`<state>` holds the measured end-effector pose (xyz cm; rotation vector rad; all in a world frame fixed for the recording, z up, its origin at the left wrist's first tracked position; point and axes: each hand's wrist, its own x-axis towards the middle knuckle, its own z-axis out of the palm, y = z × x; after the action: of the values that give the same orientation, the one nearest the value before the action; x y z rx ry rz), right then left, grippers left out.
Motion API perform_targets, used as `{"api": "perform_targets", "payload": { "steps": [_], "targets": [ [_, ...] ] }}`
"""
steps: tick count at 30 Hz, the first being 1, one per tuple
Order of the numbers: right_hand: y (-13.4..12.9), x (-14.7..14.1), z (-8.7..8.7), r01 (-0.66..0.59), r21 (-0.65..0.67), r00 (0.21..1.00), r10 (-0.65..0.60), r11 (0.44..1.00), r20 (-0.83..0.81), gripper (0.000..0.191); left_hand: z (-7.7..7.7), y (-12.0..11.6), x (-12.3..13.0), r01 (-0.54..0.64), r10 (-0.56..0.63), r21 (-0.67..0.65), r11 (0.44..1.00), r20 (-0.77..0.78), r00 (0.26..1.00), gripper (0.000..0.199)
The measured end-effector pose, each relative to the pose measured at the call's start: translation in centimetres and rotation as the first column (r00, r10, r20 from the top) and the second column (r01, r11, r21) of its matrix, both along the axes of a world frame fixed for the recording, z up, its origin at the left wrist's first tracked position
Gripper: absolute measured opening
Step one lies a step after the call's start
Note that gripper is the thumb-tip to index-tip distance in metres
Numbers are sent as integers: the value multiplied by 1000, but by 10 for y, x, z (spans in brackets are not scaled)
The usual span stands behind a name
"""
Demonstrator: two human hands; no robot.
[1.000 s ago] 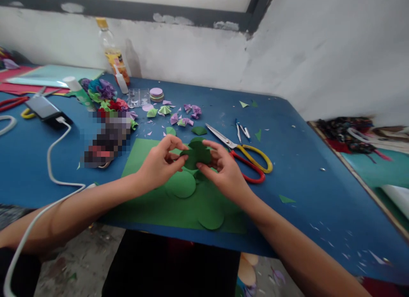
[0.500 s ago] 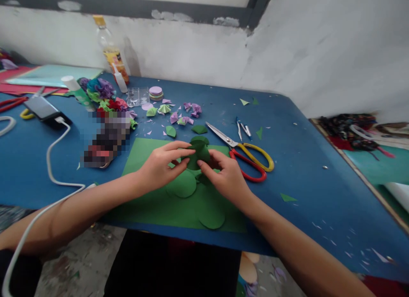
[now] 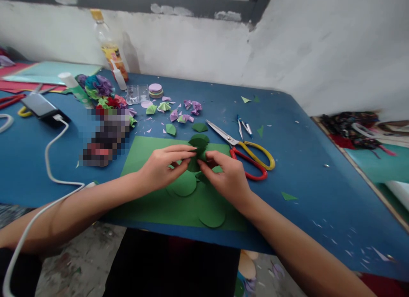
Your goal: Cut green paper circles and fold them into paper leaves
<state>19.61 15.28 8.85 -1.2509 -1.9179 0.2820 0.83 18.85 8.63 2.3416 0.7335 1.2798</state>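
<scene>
Dark green curved paper piece (image 3: 199,140): between both hands, over the far part of the rectangular green paper sheet (image 3: 150,214); we cannot tell whether its lower edge touches anything beneath.
Left grip: the bare left hand (image 3: 168,164) pinches the near-left side of the piece between thumb and fingertips.
Right grip: the bare right hand (image 3: 227,174) grasps the opposite side, thumb in front, other fingers partly hidden.
Folds: the upper part looks ridged; we judge the step to be pleating or bending by hand.
Pressure: we would pinch lightly when lining up, then press firmly along each crease, since thin card probably marks wherever it is squeezed.
Division of work: one hand best serves as a clamp, the other as folder; opposed pulls could skew the pleats.
Spacing: we would match each fold's width to its neighbour's before creasing.
Green round paper discs (image 3: 184,184): flat on the sheet, just below the hands; raised wrists would avoid scuffing them.
Scissors with yellow and red handles (image 3: 234,142): beside the right hand, blades pointing away; we advise elbow room here.
</scene>
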Motion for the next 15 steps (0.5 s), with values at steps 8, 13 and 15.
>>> {"api": "perform_targets", "payload": {
  "steps": [8,13,15],
  "targets": [
    [-2,2,3,-57,213,978,13,975,206,10,1,3,-3,32,-23,62,998,-139,990,23],
    [-2,-1,-2,-70,42,990,65,997,122,6,2,2,-4,17,-29,-45,999,-292,956,24],
    [-2,-1,-5,-31,10,994,30,999,102,6,1,1,-3,-1,-19,-60,998,-325,945,25]
  ]
}}
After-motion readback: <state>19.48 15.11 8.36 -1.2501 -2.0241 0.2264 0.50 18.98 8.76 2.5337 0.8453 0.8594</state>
